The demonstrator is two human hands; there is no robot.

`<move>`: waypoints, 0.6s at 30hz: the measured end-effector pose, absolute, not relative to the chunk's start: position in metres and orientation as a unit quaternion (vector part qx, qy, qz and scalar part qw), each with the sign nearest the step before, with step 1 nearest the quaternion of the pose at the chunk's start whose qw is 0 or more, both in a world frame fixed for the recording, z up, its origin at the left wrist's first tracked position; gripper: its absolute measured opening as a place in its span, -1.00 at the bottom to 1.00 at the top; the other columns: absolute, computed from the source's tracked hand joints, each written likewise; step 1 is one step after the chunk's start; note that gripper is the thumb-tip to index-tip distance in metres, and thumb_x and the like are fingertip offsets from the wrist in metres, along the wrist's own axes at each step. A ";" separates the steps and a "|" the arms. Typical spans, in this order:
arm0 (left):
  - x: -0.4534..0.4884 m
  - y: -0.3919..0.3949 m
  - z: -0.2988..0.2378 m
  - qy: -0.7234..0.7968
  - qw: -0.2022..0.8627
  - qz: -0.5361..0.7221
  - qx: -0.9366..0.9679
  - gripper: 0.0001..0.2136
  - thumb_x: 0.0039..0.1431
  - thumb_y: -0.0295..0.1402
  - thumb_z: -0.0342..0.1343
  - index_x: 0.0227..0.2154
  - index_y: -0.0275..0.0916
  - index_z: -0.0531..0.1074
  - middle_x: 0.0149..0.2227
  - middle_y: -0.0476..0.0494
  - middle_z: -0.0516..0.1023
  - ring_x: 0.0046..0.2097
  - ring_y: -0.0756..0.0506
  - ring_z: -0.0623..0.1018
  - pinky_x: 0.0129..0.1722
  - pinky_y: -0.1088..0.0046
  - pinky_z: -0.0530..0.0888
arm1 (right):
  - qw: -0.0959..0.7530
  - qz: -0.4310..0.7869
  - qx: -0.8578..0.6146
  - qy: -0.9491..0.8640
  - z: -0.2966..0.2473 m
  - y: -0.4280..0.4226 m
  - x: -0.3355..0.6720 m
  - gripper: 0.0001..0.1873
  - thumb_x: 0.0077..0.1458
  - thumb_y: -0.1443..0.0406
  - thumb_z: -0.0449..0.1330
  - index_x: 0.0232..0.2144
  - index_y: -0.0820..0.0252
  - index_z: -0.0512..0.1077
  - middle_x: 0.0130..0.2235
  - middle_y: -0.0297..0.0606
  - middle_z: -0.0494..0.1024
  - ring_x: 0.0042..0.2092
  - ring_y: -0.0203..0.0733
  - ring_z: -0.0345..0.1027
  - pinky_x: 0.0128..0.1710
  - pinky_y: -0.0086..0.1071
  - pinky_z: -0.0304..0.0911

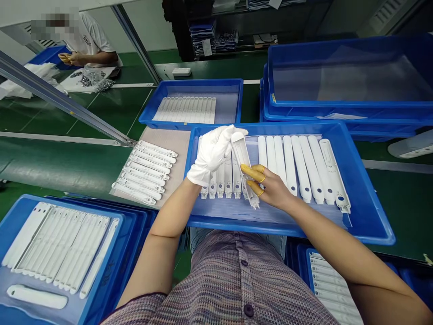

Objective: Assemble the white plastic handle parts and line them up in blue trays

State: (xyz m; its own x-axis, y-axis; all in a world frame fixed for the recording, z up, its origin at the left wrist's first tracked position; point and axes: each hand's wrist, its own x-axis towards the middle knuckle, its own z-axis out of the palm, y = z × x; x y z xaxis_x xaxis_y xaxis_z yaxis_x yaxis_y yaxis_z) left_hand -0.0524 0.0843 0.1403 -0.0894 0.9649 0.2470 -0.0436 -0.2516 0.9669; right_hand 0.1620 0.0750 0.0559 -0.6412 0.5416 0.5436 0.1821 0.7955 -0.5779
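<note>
My left hand (215, 150), in a white glove, is closed around the upper end of a long white plastic strip (241, 152). Yellow finger cots cover fingertips of my right hand (269, 184), which pinches the same strip lower down. The strip is tilted, its notched end pointing down towards me, above a blue tray (270, 215). To its right in that tray lies a row of similar white strips (301, 167), most with smooth faces up. Another row of strips (220, 183) lies beneath my hands, partly hidden by the glove.
More white strips (145, 171) lie on a beige sheet to the left. A blue tray (232, 106) with strips stands behind; stacked blue trays (345, 104) rise at back right. Filled trays (117, 253) flank me below. A metal post (77, 115) slants across left; a co-worker (89, 40) sits beyond.
</note>
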 end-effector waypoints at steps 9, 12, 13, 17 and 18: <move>-0.056 0.116 0.069 0.497 0.279 0.457 0.683 -0.53 0.41 -0.15 0.04 0.28 -0.23 0.38 0.11 -0.28 0.59 0.15 -0.21 0.57 0.24 0.13 0.46 | 0.241 0.305 -0.453 -0.802 0.057 0.094 0.174 -0.36 0.33 0.29 0.12 0.42 0.12 0.20 -0.24 -0.23 0.56 -0.41 -0.17 0.47 -0.40 -0.24 0.49; -0.050 0.121 0.028 0.509 0.227 0.247 0.793 -0.40 0.35 -0.18 0.09 0.38 -0.30 0.26 0.45 -0.37 0.25 0.50 -0.34 0.16 0.50 -0.05 0.03 | 0.128 0.339 -0.529 -0.768 0.059 0.109 0.179 -0.47 0.38 0.29 0.07 0.34 0.23 0.26 -0.10 -0.09 0.64 -0.55 -0.22 0.44 -0.45 -0.23 0.46; -0.049 0.122 0.018 0.513 0.221 0.190 0.807 -0.37 0.33 -0.19 0.09 0.40 -0.31 0.23 0.48 -0.39 0.19 0.53 -0.36 0.09 0.51 -0.08 -0.04 | 0.087 0.328 -0.535 -0.774 0.059 0.113 0.179 -0.50 0.40 0.31 0.05 0.33 0.26 0.27 -0.07 -0.05 0.65 -0.55 -0.21 0.46 -0.44 -0.24 0.45; -0.053 0.127 -0.002 0.506 0.201 0.100 0.833 -0.31 0.29 -0.28 0.05 0.45 -0.33 0.13 0.49 -0.42 0.15 0.54 -0.36 0.05 0.50 -0.12 -0.04 | -0.044 0.216 -0.512 -0.830 0.053 0.127 0.168 -0.47 0.41 0.35 0.02 0.37 0.37 0.24 -0.13 0.05 0.70 -0.33 -0.01 0.61 -0.32 -0.24 0.43; -0.055 0.129 -0.003 0.499 0.197 0.095 0.838 -0.31 0.29 -0.29 0.04 0.46 -0.32 0.12 0.49 -0.41 0.15 0.54 -0.35 0.05 0.50 -0.12 -0.02 | -0.057 0.199 -0.508 -0.836 0.051 0.131 0.163 -0.46 0.41 0.33 0.03 0.37 0.40 0.24 -0.11 0.09 0.70 -0.24 0.06 0.63 -0.29 -0.23 0.42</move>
